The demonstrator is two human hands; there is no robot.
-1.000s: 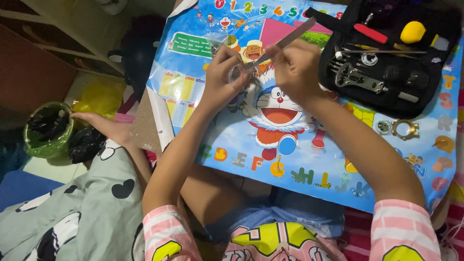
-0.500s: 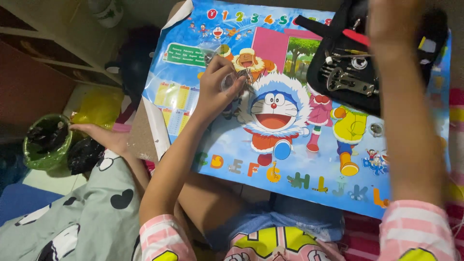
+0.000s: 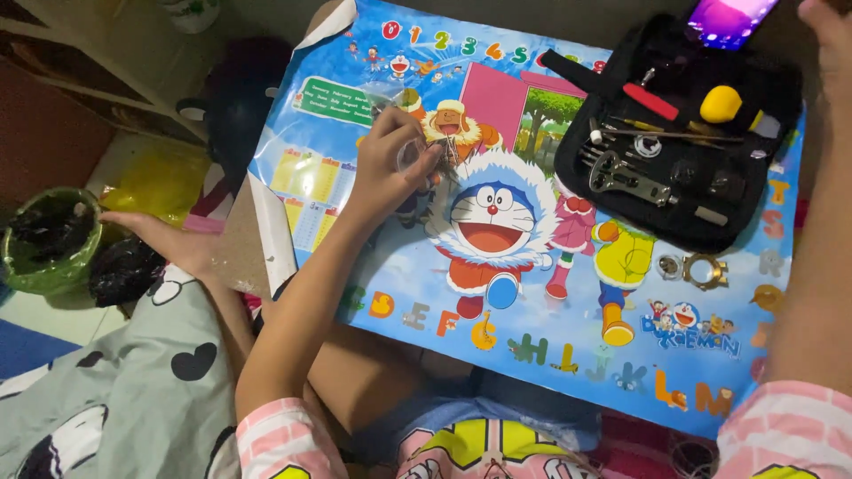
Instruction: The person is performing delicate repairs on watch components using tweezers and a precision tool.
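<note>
Left hand [image 3: 390,164] pinches a small clear piece [image 3: 410,156] near the desk's left edge.
Black tool case [image 3: 674,142] lies open at the far right corner, tools inside; right hand [image 3: 825,35] there, grip cannot be told.

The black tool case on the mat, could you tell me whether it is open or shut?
Open: the black tool case lies unfolded flat, its tools exposed.

Open room: the lower middle of the cartoon mat [image 3: 532,310] lies bare.
Upper right: the black tool case [image 3: 683,151] blocks the way.
Right edge: small metal rings [image 3: 697,269] sit below the case.
Left: the green bowl [image 3: 49,239].
</note>
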